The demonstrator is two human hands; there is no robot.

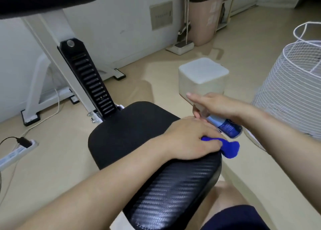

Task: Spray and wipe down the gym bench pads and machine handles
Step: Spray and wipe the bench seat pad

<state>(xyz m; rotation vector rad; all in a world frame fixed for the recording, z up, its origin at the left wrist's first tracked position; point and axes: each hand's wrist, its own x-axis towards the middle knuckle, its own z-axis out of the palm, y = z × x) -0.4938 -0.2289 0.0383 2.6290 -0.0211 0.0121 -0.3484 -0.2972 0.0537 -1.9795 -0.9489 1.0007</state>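
On the bench, right edge: the left hand [189,139] lies palm-down, fingers closed over a bright blue soft cloth [229,149] that bulges out past the pad's rim toward 3 o'clock.
Right hand: the right hand [218,106] is wrapped round a small blue-and-white plastic spray bottle [225,125], forefinger stretched straight out toward 10 o'clock; the nozzle is hidden under the fingers.
Bench pad: the black padded seat with carbon-weave vinyl [135,134] runs from 6 o'clock up to the centre; the slotted black adjustment bar [90,80] and white steel frame [45,59] rise toward 11 o'clock.
Cloth, handling: it looks limp and light, likely to bunch; a flat palm spreads it best, I'd say.
Bottle, handling: probably light and rigid, possibly slick if wet; hold round the neck, finger on the trigger.
Pad, handling: the vinyl seems smooth and firm, so it should wipe easily.
Look of the pad: matte at the far end, glossy weave near the knees; no wet sheen I can make out.
Around: a white cube stool [203,77] at 1 o'clock, a white wire basket [291,90] at 3 o'clock.
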